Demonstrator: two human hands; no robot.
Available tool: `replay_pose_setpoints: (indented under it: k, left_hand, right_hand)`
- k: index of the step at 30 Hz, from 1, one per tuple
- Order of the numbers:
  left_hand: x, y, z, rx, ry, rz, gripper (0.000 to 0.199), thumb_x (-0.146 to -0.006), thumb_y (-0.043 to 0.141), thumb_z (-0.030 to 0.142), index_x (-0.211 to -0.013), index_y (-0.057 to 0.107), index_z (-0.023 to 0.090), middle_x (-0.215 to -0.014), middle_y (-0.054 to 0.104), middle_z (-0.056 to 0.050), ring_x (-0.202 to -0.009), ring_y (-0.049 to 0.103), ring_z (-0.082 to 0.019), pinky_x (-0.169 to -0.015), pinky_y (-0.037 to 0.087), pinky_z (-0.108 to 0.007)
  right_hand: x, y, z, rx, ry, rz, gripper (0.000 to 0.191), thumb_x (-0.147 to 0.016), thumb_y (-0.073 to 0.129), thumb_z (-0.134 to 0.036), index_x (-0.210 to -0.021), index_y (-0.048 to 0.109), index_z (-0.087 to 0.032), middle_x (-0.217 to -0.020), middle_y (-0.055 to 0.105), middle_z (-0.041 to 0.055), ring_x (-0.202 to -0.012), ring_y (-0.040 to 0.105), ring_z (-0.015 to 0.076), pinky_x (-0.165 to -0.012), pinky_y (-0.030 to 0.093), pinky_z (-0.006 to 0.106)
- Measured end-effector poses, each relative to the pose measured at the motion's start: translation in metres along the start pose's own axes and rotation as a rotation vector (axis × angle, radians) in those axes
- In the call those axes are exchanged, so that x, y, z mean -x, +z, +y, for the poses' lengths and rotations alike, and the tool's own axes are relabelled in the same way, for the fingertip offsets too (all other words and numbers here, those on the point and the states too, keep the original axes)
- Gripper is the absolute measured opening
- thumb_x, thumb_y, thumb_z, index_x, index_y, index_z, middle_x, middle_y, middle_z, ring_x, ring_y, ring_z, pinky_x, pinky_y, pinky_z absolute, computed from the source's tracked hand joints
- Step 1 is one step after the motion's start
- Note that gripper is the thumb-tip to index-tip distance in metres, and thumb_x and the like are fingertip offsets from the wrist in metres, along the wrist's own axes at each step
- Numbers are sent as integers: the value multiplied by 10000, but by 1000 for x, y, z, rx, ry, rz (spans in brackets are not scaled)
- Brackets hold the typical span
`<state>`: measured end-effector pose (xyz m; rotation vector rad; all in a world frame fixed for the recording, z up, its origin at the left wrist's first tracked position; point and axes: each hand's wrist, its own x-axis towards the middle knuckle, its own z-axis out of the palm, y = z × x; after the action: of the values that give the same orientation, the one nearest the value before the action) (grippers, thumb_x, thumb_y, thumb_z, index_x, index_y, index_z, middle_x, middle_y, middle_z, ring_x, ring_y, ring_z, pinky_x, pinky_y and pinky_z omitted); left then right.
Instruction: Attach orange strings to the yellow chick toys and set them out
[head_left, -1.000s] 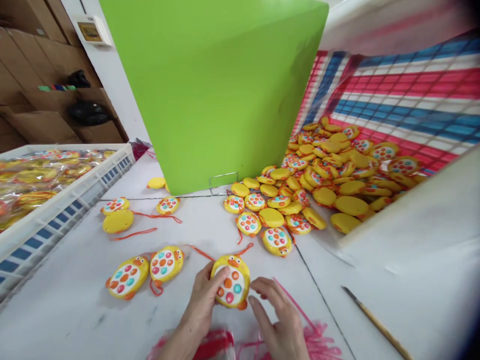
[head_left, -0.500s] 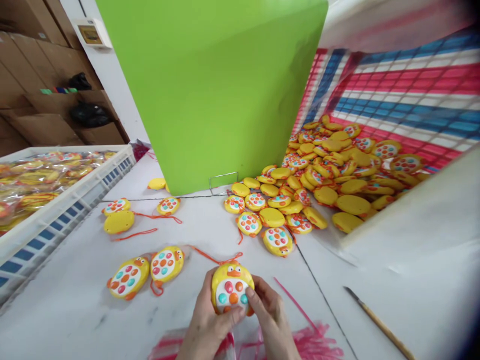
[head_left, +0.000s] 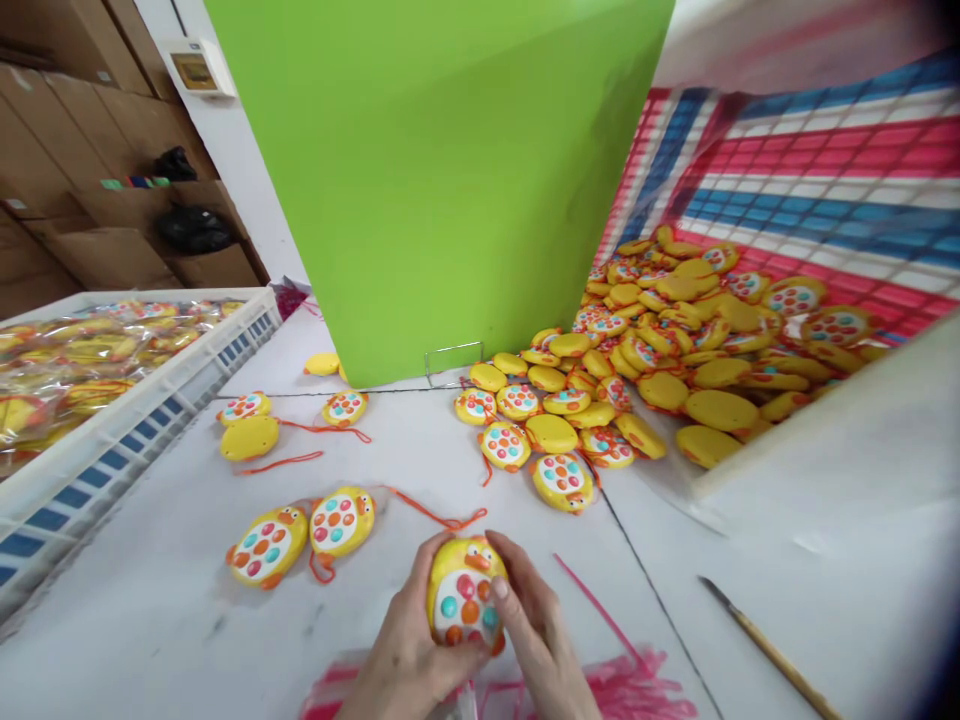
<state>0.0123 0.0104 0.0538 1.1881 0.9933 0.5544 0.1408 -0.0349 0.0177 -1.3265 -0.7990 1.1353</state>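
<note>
Between my two hands is a yellow duck-shaped toy (head_left: 469,590), its white belly with coloured round buttons facing up and its beak pointing away from me. My left hand (head_left: 412,630) grips its left side, thumb along the lower edge. On the right side, the fingers of my right hand (head_left: 536,620) wrap the toy, with the thumb over its front. To the left lie two more duck toys (head_left: 341,522) with orange cords, belly up. Pink plastic strips (head_left: 630,685) lie under and beside my wrists.
A large heap of duck toys (head_left: 675,330) spills from a white-walled bin at right. A green board (head_left: 450,180) stands behind. At left, a white crate (head_left: 255,320) holds bagged toys. A wooden-handled knife (head_left: 765,645) lies at right. Several loose toys (head_left: 250,438) lie back left.
The held duck toy has tilted and turned a little to the right in my hands. My right fingers have come up around its upper edge. The whole view has shifted slightly.
</note>
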Motion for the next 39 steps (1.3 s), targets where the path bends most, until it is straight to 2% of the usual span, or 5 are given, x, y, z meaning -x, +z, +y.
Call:
replay_pose_setpoints:
  k: [5, 10, 16, 30, 39]
  left_hand:
    - [2, -1, -5, -17, -20, -35, 763, -600, 646, 97, -1287, 338, 217, -1014, 634, -60, -776, 622, -193, -670, 506, -258]
    - [-2, -3, -18, 193, 29, 58, 686, -668, 716, 374, -1247, 400, 182, -1091, 609, -116, -913, 606, -240, -791, 502, -303]
    - [-2, -11, -22, 377, 19, 59, 701, -651, 750, 370, -1238, 411, 193, -1199, 574, -132, -1060, 563, -281, -886, 479, -335]
    - [-1, -16, -32, 328, 20, 110, 719, -610, 778, 355, -1207, 423, 167, -1142, 616, -127, -1026, 592, -280, -855, 505, -317]
    - [1, -5, -24, 145, 29, 124, 746, -668, 720, 382, -1276, 346, 163, -1152, 600, -118, -972, 609, -236, -825, 512, -273]
  right_hand:
    - [-9, 8, -13, 11, -37, -62, 324, -763, 630, -432, -939, 556, -171, -685, 603, -4, -564, 559, 134, -515, 477, 227]
    - [-6, 12, -9, -115, -32, 43, 432, -765, 636, -420, -1093, 488, -181, -947, 650, 60, -834, 621, 196, -721, 527, 276]
    - [0, 17, 9, -262, -37, -5, 675, -723, 693, -369, -1281, 364, -179, -1206, 580, 129, -1065, 578, 266, -897, 490, 369]
    - [-1, 16, 11, -216, -19, -87, 533, -793, 622, -393, -1233, 430, -162, -1173, 607, 124, -1050, 581, 255, -888, 487, 358]
    - [-4, 11, 14, -391, 63, -93, 399, -816, 600, -404, -1147, 512, -198, -1058, 650, 78, -962, 605, 237, -807, 495, 334]
